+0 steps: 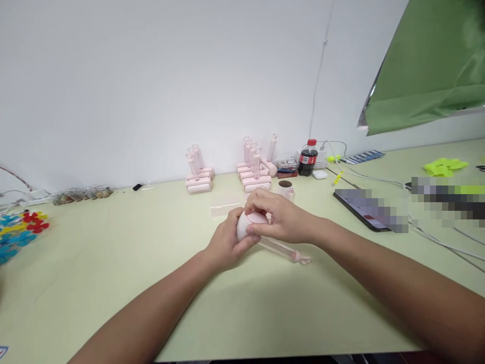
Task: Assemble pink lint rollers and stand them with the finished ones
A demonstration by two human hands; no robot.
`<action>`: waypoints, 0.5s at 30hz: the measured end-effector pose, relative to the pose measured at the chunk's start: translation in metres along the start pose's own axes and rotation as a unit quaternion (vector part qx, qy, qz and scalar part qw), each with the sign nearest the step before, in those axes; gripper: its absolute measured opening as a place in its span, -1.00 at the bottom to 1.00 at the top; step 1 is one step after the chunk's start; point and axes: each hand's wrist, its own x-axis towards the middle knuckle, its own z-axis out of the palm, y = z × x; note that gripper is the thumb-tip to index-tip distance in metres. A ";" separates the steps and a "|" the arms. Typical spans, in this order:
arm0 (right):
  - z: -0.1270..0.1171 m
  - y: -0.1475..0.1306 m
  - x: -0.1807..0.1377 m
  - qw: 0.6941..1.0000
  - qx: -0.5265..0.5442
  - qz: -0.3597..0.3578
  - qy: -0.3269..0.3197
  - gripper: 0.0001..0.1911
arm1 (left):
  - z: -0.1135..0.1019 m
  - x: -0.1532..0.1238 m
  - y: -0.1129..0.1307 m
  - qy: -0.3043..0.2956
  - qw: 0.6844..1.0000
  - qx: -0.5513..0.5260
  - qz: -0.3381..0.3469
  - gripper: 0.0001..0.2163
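- In front of the person, just above the desk point(113, 253), the two hands hold one white roll point(241, 230) with a pink end point(257, 218).
- The left hand point(227, 240) wraps the roll from its left side, fingers clamped around it.
- The right hand point(282, 217) bends over from the other side, fingers and thumb closed on the pink end.
- One clear handle point(278, 247) with a pink loop reaches out from beneath the right hand; I cannot tell whether it is joined to the roll.
- As far as I can judge, this piece is partway along: it is in hand, apart from the others, while those by the wall look complete, their handles upright.
- Near the wall, the left group of pink lint rollers point(199, 188) seems to number three, though they overlap.
- The right group of pink lint rollers point(257, 182) looks like five, one leaning behind; crowding makes that count unsure.
- Beyond the hands lies one clear plastic cover point(225, 208), and one roll with a brown core point(285, 185) stands by the right hand.
- Farther right are one cola bottle point(307, 159) and one dark-edged tablet point(366, 212).
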 end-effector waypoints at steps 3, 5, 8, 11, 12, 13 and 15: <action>0.000 -0.002 0.000 0.999 0.000 -0.012 -0.037 -0.86 | 0.009 -0.004 -0.005 -0.018 1.000 -0.019 -0.003 -0.53; -0.001 -0.004 0.000 0.997 -0.002 -0.007 -0.079 -0.84 | 0.014 -0.006 -0.008 -0.011 1.000 -0.013 0.017 -0.51; -0.006 -0.010 -0.001 0.991 -0.010 0.013 -0.133 -0.77 | 0.020 -0.008 -0.010 -0.007 0.999 0.000 0.042 -0.56; -0.011 -0.015 -0.001 0.986 -0.025 0.025 -0.166 -0.81 | 0.023 -0.009 -0.011 -0.014 0.996 -0.007 0.084 -0.62; -0.012 -0.017 -0.002 0.984 -0.026 0.026 -0.174 -0.82 | 0.024 -0.009 -0.011 -0.017 0.995 -0.013 0.094 -0.63; -0.013 -0.017 -0.002 0.983 -0.026 0.027 -0.180 -0.82 | 0.025 -0.010 -0.011 -0.022 0.995 -0.019 0.099 -0.65; -0.016 -0.018 -0.002 0.982 -0.024 0.029 -0.187 -0.80 | 0.025 -0.009 -0.010 -0.032 0.994 -0.032 0.097 -0.66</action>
